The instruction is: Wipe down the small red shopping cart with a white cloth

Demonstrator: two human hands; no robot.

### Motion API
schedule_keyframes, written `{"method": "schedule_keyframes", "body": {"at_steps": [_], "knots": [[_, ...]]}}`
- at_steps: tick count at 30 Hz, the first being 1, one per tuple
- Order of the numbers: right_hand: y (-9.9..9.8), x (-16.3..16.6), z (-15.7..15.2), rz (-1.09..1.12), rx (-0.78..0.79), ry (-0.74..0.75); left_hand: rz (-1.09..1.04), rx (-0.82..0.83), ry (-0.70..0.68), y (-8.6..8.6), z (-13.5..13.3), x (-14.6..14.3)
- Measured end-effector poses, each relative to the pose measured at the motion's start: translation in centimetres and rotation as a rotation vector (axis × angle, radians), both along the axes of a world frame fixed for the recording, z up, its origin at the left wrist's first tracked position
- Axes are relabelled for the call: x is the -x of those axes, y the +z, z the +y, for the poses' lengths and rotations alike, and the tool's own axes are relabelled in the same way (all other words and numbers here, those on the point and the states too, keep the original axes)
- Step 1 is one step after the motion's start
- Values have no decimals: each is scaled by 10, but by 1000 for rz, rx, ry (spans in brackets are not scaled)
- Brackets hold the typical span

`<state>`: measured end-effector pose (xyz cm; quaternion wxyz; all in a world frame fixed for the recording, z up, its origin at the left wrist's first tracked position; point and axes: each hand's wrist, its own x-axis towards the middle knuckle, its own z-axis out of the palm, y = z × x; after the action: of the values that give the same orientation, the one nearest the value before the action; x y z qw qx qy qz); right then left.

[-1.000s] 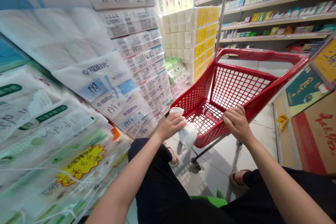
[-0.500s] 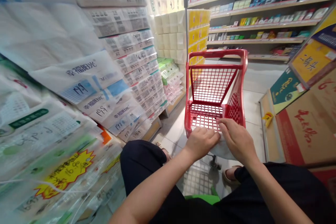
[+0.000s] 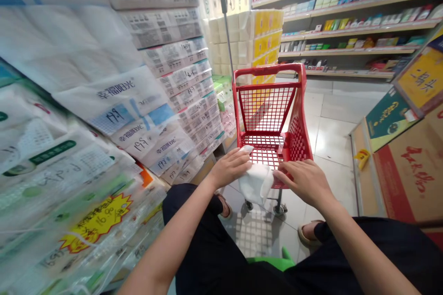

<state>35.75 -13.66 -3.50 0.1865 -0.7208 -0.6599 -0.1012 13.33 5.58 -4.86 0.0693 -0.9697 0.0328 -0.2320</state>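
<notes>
Since the earlier frame our left hand (image 3: 230, 166) has slid left along the near rim of the red cart (image 3: 268, 70), fingers curled on the white cloth (image 3: 256, 185) draped there; our right hand (image 3: 304, 182) lies flat-fingered beside it, touching the cloth. We judge the wheeled cart could roll off under pressure or bump the tissue packs (image 3: 180, 115) close on the left; open floor (image 3: 332, 133) lies ahead-right, boxes (image 3: 408, 170) further right.
</notes>
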Motion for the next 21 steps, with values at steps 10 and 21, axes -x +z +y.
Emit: {"method": "schedule_keyframes", "body": {"at_steps": [10,21], "knots": [[-4,7,10,-86,-24,27,-119,22,354,-19,-64,-21],[-8,-22,-15,-84,-79,94,-5,-31,208,-1,-84,-47]]}}
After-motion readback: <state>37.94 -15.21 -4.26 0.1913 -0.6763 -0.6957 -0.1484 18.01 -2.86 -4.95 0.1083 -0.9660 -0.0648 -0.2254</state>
